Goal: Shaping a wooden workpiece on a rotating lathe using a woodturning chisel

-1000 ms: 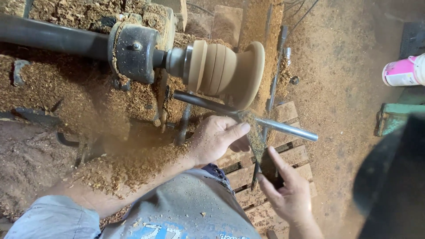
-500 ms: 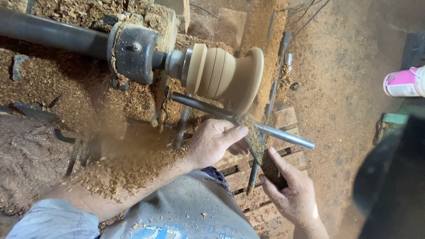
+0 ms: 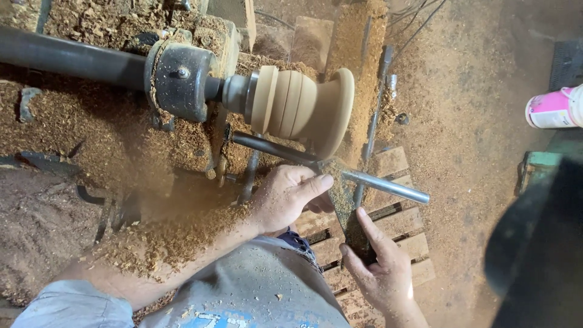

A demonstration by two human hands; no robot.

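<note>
Your left hand [image 3: 288, 195] rests on the metal tool rest bar [image 3: 328, 168], its fingers curled over the front of the dark turning chisel [image 3: 347, 203] and pinning it to the bar, thumb stretched along the blade. Your right hand [image 3: 379, 267] sits lower, its fingers wrapped narrowly around the chisel's dark handle end. The chisel's tip meets the pale wooden workpiece [image 3: 303, 106] at its flared right rim. The workpiece is mounted on the lathe spindle [image 3: 179, 79], with sawdust [image 3: 164, 234] heaped below your left forearm.
</note>
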